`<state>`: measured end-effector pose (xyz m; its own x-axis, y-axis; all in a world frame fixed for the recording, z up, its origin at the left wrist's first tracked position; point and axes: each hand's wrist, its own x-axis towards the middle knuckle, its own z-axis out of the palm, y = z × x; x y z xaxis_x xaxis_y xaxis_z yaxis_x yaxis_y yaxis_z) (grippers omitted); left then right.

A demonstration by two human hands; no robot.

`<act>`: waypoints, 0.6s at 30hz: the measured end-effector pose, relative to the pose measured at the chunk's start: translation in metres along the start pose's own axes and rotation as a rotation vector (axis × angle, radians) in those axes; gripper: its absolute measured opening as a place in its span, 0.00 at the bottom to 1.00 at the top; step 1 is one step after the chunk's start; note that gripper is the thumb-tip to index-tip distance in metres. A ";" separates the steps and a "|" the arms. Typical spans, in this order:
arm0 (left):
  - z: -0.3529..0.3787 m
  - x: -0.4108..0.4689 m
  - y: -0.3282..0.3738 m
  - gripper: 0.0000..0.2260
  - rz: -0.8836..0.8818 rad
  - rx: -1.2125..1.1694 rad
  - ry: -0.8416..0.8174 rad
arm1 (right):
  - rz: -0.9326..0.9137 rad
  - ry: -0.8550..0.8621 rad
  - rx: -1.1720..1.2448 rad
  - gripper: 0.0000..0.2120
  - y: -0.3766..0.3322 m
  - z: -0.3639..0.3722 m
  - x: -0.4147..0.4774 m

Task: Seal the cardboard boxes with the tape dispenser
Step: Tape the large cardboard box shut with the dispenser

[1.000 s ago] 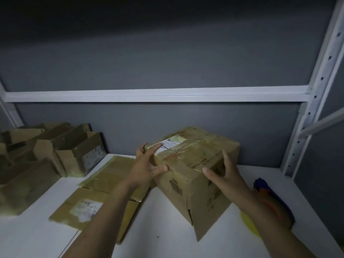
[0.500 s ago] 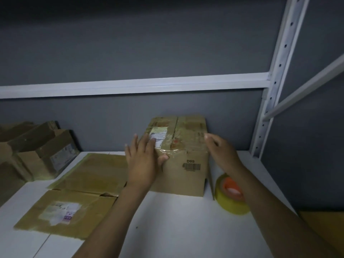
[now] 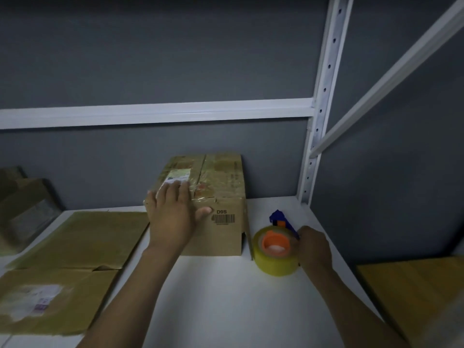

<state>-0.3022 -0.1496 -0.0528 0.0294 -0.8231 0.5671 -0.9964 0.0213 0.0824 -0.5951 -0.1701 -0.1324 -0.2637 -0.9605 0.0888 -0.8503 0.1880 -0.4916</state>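
A white shelf (image 3: 226, 310) set in a white metal frame (image 3: 324, 96) against a matt grey wall (image 3: 175, 59) carries everything here. The cardboard box (image 3: 226, 234) stands at the back against the wall, its top flaps closed and glossy with clear film over a paper label.

Our left hand (image 3: 173, 217) lies flat on the near top edge, fingers straight and spread, thumb down on the barcoded front. We take this as pinning the flaps and keeping the light box from sliding.

Just beside the box, on its right, the tape dispenser (image 3: 276, 254) sits on the shelf: a fat yellowish roll on an orange hub, with a blue plastic handle behind. Our right hand (image 3: 313, 247) curls its fingers round that handle, apparently to lift it to the seam.

Flattened cardboard (image 3: 82, 237), dull and creased, lies to the left.
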 end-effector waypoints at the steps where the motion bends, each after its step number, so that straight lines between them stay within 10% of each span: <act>1: -0.001 0.001 0.003 0.40 -0.007 0.010 -0.004 | -0.014 0.001 -0.027 0.03 0.000 -0.002 0.000; 8: -0.001 0.002 0.013 0.40 -0.010 0.041 -0.065 | 0.178 -0.156 0.226 0.13 -0.001 0.006 0.004; 18: -0.039 -0.010 0.083 0.24 0.253 -0.513 0.061 | 0.113 0.342 0.704 0.12 -0.018 -0.043 -0.036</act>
<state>-0.3826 -0.1176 -0.0199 -0.1851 -0.7229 0.6657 -0.8069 0.4984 0.3169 -0.5902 -0.1297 -0.0896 -0.5537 -0.8055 0.2113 -0.3522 -0.0034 -0.9359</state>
